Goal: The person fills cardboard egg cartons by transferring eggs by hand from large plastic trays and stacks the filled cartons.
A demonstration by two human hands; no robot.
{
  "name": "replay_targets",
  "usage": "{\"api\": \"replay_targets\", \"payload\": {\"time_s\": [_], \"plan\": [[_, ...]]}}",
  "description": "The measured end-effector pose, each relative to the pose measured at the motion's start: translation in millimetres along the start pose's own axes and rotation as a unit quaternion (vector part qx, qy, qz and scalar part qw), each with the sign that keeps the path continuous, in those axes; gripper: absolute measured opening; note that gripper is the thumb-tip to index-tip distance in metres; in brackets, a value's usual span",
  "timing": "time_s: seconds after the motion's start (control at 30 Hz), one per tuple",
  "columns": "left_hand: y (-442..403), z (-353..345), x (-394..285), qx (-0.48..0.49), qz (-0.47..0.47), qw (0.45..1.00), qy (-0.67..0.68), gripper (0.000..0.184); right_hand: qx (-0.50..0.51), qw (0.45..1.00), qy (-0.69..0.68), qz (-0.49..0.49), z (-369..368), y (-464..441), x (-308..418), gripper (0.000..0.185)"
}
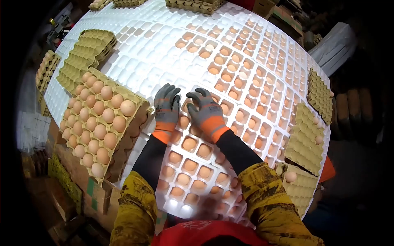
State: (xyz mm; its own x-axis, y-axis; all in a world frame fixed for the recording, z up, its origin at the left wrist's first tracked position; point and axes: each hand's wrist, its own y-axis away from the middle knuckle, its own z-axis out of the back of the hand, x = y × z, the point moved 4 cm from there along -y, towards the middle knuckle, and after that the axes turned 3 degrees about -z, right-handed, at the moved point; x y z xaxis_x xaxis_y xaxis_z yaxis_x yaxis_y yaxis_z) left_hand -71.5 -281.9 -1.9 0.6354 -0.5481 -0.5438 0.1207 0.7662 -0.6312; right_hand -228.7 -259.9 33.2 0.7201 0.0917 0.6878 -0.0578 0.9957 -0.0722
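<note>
My left hand [167,107] and right hand [207,112], both in grey gloves with orange cuffs, hang side by side over the white trays [152,78], apart from each other. The fingers of each are bent and angled inward; whether they pinch an egg I cannot tell, as my own gloves hide the fingertips' undersides. One egg [183,121] sits in its cell in the gap between my hands — nearer my left palm — and more fill the cells below, between my forearms, and to the right of my right hand. Past my left fingertips, the cells are bare.

Just left of my left hand stands a pulp-tray stack [132,141], its top layer loaded with brown eggs [99,132]. Beyond that lie empty pulp trays [85,53]. Far to my right, more pulp trays [304,141] rest along the edge — a single egg [290,176] on the nearest one.
</note>
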Motion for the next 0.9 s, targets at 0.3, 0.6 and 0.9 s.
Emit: {"api": "replay_targets", "payload": {"time_s": [0.3, 0.6, 0.9], "plan": [[1, -11, 2, 0.047, 0.043, 0.997, -0.054, 0.032, -0.095, 0.958, -0.258, -0.083, 15, -75, -44, 0.031], [8, -23, 16, 0.066, 0.013, 0.995, -0.071, 0.03, -0.115, 0.961, -0.25, 0.038, 61, -51, -44, 0.036], [16, -23, -4, 0.073, 0.03, 0.997, -0.004, 0.034, -0.246, 0.94, -0.168, -0.167, 318, 261, -102, 0.032]]}}
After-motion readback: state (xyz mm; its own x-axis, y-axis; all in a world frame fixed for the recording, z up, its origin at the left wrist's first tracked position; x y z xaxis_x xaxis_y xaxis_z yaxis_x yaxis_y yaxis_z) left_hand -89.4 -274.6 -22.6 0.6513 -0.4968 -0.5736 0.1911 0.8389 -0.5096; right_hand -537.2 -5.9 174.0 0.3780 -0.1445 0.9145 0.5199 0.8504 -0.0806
